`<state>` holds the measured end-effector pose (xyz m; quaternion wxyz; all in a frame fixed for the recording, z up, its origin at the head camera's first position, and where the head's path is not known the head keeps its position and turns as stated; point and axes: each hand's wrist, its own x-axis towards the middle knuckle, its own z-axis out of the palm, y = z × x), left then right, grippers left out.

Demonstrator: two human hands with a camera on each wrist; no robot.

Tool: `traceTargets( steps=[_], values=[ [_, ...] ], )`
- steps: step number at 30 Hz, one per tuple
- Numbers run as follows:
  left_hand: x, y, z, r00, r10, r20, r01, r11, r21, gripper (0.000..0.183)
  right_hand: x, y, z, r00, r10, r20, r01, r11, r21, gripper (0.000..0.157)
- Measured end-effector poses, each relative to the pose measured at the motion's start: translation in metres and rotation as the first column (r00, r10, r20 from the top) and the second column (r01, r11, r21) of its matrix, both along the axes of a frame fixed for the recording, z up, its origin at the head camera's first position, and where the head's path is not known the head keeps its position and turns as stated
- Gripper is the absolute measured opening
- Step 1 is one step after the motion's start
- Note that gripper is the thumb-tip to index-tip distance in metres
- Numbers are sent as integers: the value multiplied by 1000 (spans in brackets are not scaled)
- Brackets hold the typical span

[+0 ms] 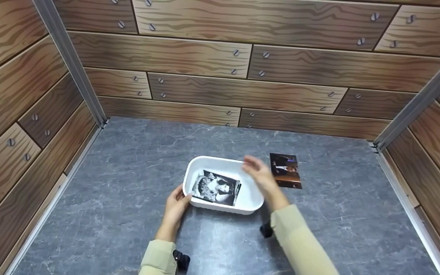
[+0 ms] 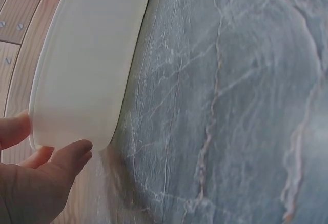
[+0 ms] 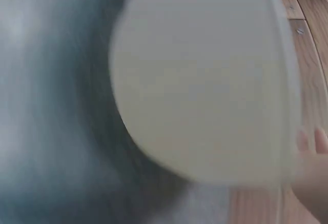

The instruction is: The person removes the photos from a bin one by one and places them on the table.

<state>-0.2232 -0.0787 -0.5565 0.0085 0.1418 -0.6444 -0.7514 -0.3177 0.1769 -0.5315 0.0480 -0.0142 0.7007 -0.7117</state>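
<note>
A white plastic tub [image 1: 251, 196] stands on the grey marbled table, and its pale outer wall [image 2: 92, 55] fills much of the left wrist view. Inside it lie black-and-white photo prints [image 1: 217, 188], with another edge showing under the top one. My left hand [image 1: 177, 206] grips the tub's left end, thumb by the rim and fingers against the outside. My right hand [image 1: 260, 177], blurred, is over the tub's right rim with its fingers loosely extended and nothing seen in them. Just right of that hand a colour photo print [image 1: 287, 175] lies flat on the table.
Wood-patterned panels [image 1: 204, 61] wall in the back and both sides of the table [image 1: 128, 160]. Grey metal posts [image 1: 71, 61] stand at the two back corners. A black wrist device [image 1: 181, 261] sits by the left sleeve, another [image 1: 266, 230] by the right.
</note>
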Motion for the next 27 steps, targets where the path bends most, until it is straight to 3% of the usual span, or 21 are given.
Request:
traceTargets(
  steps=[3,7,12,20,22,23,27],
  values=[
    [0,0,0,1000,-1,2,1,1000,2,55,1,-16,-14,997,46,56,-53,991,121,53],
    [-1,0,-2,1000,-3,-11,3,1000,-10,55,0,-26,-25,994,63,89,-88,949,304,61],
    [1,-2,-1,1000,-6,-15,6,1000,-25,56,0,-29,-27,980,121,156,-170,918,357,68],
    [4,-3,-2,1000,-11,-10,11,1000,-16,56,2,-30,-31,956,249,152,-291,783,549,63],
    [3,-3,-1,1000,-9,-14,9,1000,-17,56,-8,-25,-46,940,308,143,-335,766,548,60],
    [3,-3,-1,1000,-8,-15,8,1000,-18,56,-18,-21,-61,931,347,113,-351,765,540,58],
    [1,-1,0,1000,-3,-20,3,1000,-28,56,-65,-2,-138,898,440,7,-378,762,525,52]
  ],
)
